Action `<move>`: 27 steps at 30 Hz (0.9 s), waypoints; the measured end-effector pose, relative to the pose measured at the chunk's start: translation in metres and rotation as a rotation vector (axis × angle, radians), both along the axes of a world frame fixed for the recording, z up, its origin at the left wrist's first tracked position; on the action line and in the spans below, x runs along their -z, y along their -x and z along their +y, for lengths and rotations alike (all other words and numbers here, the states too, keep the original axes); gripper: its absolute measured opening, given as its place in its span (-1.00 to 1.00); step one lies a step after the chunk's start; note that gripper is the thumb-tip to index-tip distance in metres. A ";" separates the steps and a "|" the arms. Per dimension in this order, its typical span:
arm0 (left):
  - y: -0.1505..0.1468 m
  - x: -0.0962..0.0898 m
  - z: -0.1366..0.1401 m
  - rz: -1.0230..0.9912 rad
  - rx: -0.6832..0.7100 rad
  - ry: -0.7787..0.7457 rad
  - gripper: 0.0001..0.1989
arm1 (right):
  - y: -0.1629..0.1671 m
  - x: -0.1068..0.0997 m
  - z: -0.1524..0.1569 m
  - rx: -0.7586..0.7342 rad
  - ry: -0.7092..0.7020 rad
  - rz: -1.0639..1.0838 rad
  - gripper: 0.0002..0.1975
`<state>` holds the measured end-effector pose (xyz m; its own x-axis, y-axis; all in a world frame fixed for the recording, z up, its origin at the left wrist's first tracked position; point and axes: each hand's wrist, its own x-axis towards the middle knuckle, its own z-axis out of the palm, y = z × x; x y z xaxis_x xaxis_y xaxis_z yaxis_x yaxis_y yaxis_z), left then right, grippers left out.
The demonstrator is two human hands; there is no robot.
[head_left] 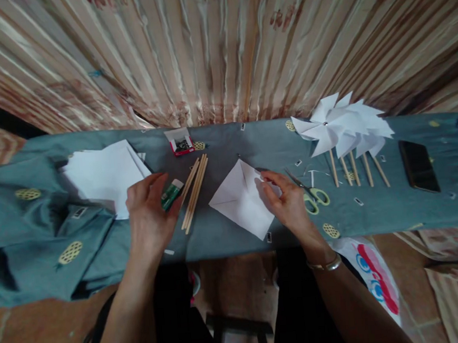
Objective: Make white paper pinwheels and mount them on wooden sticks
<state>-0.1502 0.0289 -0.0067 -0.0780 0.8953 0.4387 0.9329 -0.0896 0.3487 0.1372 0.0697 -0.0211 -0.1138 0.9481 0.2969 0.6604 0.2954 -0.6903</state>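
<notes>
My left hand [148,209] is at a small green eraser [171,194] with a white end. Its thumb and forefinger stand apart on either side of the eraser, and the other fingers are partly hidden. A bundle of several thin wooden sticks [194,195] lies just right of that thumb. A square white sheet of paper [241,202], with crease lines running in from its corners, lies in the middle of the table. At its right corner, my right hand [286,198] grips the paper between thumb and fingers. Green-handled scissors [314,199] are beside the right hand.
White paper sheets [102,173] are piled at left. Behind the sticks stands an open red box [181,143] of small dark metal pieces. Several paper pinwheels [340,126] on sticks and a black phone [419,166] lie at right. A pleated curtain [219,50] hangs behind the cloth-covered table.
</notes>
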 end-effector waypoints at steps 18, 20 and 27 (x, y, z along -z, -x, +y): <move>-0.023 -0.002 -0.016 -0.630 0.033 0.253 -0.64 | 0.020 -0.010 -0.025 -0.053 0.240 0.340 -0.74; -0.049 0.001 -0.017 -0.946 0.150 0.339 -0.64 | 0.029 -0.010 -0.030 -0.122 0.380 0.540 -0.65; -0.090 0.006 -0.018 -1.208 0.334 0.531 -0.65 | 0.035 -0.010 -0.031 -0.166 0.761 1.027 -0.71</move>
